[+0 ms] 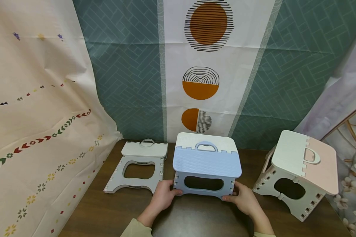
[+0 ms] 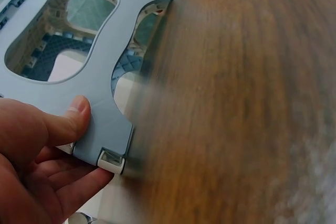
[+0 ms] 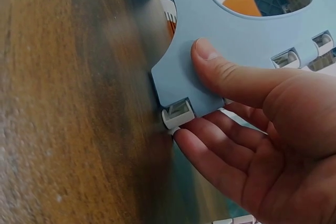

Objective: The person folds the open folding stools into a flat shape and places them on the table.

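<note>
A blue and white folding step stool [image 1: 207, 161] stands unfolded in the middle of the table, its blue leg panel facing me. At the panel's lower left corner my left hand [image 1: 165, 194] holds on, thumb [image 2: 79, 114] on the front face and fingers behind the edge. The lower right corner is pinched the same way by my right hand [image 1: 243, 198], with its thumb [image 3: 207, 59] on the blue panel [image 3: 236, 35] and fingers curled behind. The stool's arched carrying handle [image 1: 206, 144] lies across the seam of its top.
To the left, a grey and white folding stool [image 1: 145, 149] lies folded flat on the brown table [image 1: 195, 217]. A pink and white stool [image 1: 321, 158] stands unfolded at the right. Patterned cloths [image 1: 130, 75] hang behind and beside the table.
</note>
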The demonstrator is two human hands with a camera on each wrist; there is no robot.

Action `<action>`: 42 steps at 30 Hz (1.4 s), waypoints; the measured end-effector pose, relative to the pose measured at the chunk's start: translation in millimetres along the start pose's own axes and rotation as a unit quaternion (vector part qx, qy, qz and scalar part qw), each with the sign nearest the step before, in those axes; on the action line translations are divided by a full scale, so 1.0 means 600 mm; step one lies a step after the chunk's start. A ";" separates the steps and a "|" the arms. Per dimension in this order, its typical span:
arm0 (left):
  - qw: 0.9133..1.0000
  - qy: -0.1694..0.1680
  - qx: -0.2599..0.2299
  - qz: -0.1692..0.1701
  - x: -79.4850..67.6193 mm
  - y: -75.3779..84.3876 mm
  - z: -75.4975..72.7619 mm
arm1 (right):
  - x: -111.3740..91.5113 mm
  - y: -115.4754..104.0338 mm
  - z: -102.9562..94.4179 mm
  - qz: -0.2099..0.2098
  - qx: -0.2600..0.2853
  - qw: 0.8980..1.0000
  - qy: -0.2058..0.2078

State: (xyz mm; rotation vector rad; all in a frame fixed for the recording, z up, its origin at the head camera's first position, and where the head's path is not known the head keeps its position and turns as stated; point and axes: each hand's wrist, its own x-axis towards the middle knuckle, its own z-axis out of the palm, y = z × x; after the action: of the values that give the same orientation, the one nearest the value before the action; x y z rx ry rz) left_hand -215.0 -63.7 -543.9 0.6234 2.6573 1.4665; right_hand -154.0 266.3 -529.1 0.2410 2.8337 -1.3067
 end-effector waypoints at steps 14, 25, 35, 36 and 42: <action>1.000 0.005 0.021 0.000 0.001 0.003 -0.005 | 0.004 0.000 0.000 -0.003 -0.001 1.000 -0.006; 1.000 -0.001 0.012 -0.006 0.001 0.005 -0.003 | 0.004 0.002 0.001 -0.002 0.011 1.000 -0.005; 1.000 0.004 0.023 -0.005 0.000 0.003 -0.002 | 0.002 0.002 0.002 0.002 0.024 1.000 -0.009; 1.000 0.003 0.022 -0.006 0.001 0.003 -0.002 | 0.002 0.002 0.002 0.001 0.024 1.000 -0.009; 1.000 0.001 0.022 -0.007 0.001 0.002 -0.001 | 0.002 0.003 0.003 0.001 0.023 1.000 -0.007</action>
State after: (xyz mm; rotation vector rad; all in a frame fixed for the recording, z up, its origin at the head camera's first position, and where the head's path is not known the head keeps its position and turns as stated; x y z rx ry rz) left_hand -215.1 -63.5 -542.3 0.6047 2.6973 1.4085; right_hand -155.1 266.3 -531.6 0.2324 2.7939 -1.3678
